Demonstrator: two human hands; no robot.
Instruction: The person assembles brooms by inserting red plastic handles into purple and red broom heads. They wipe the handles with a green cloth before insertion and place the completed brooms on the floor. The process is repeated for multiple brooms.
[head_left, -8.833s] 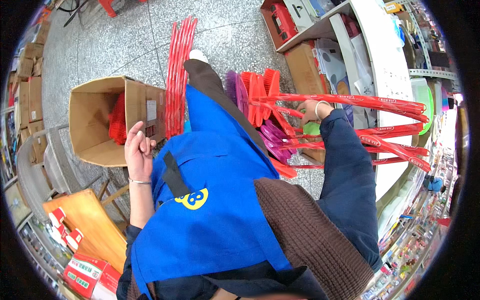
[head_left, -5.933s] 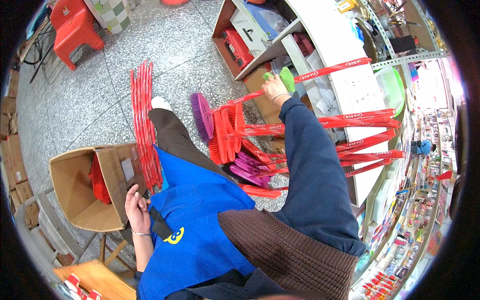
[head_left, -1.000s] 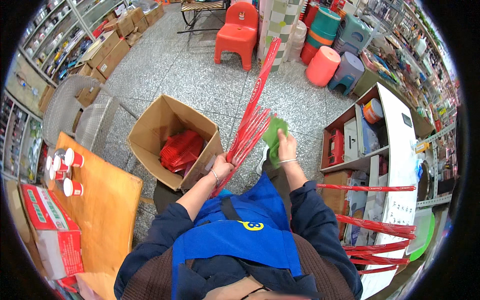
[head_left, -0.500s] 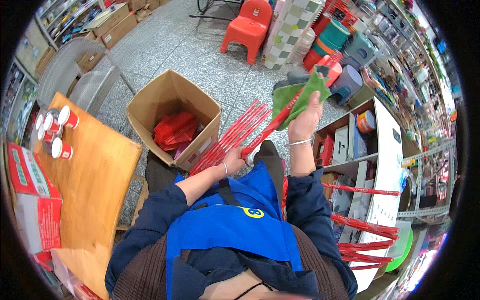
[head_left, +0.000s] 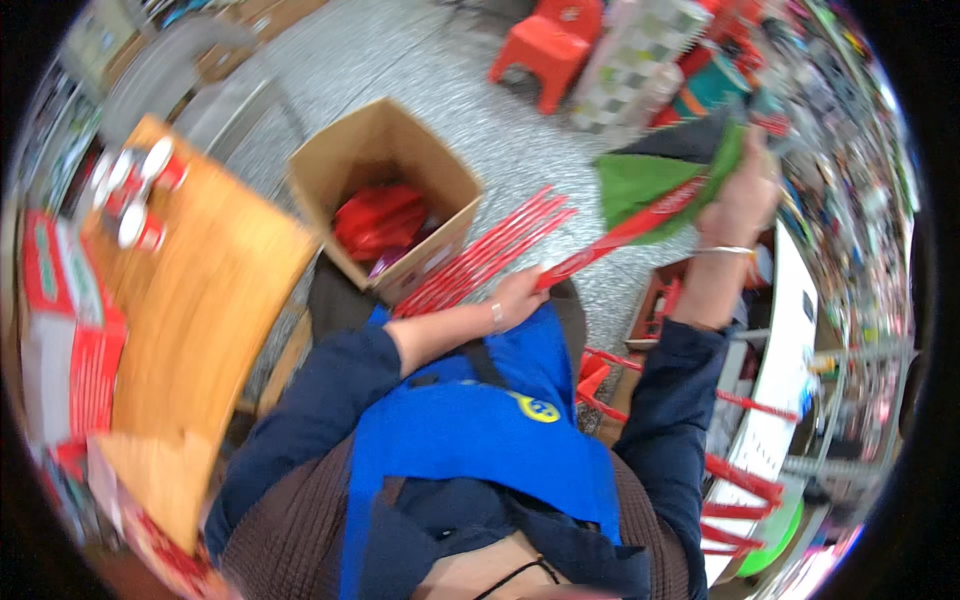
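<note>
Sorting of long red packaged sticks appears to be the step in hand. A fanned bundle of red sticks point(head_left: 480, 260) is gripped at its near end by the left hand point(head_left: 515, 300), whose fingers are closed around it just above the blue apron point(head_left: 470, 430). The far ends of the bundle reach toward the open cardboard box point(head_left: 385, 190) on the floor, in which more red packets point(head_left: 380, 220) are seen. A single red stick with a green head point(head_left: 650, 195) is held up and away from the bundle by the right hand point(head_left: 745, 195); its fingers are wrapped on the upper part, though the picture is blurred there and the exact grip cannot be told. The lower end of this piece lies close to the left hand.

By judgement, one piece is being drawn out of the bundle. The next move would call for the bundle to be kept firmly clamped while the single piece is carried clear, so that its neighbours are not dragged along. An orange worktop point(head_left: 200, 300) stands at the left, a white shelf unit point(head_left: 790, 400) with more red sticks at the right.
</note>
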